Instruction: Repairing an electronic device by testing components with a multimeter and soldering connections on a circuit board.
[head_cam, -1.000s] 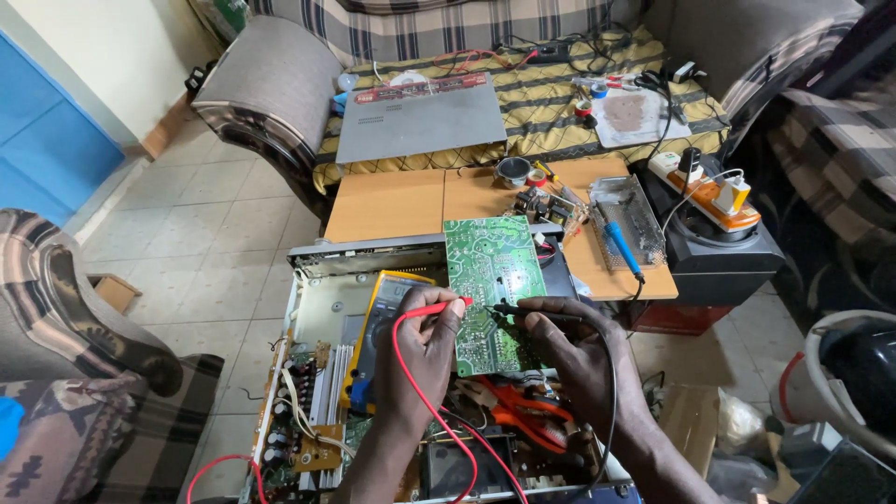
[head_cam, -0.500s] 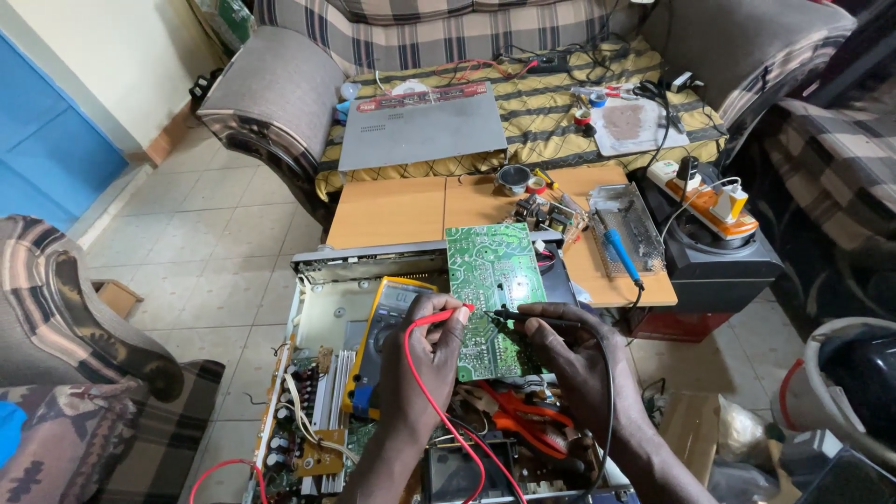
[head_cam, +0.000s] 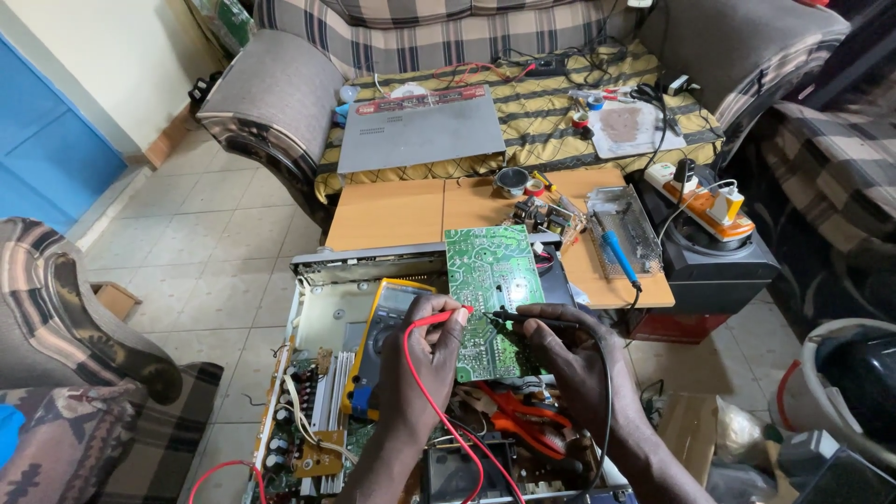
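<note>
A green circuit board (head_cam: 492, 280) lies tilted over an opened metal chassis (head_cam: 327, 308). My left hand (head_cam: 422, 364) grips a red test probe (head_cam: 446, 317) with its tip touching the board's left edge; its red lead runs down towards me. My right hand (head_cam: 571, 359) holds a black test probe (head_cam: 527, 321) with its tip on the board near the red one. A yellow multimeter (head_cam: 381, 327) lies in the chassis, partly under my left hand.
Orange-handled pliers (head_cam: 523, 425) lie below the board. A wooden table (head_cam: 392, 210) carries a blue-handled soldering iron (head_cam: 616, 257), a solder reel and small parts. A grey device cover (head_cam: 420, 131) rests on the sofa. A white power strip (head_cam: 700, 196) sits on a speaker at right.
Both hands stay on the probes at the board; the probe tips have shifted slightly. The view has tilted a little.
</note>
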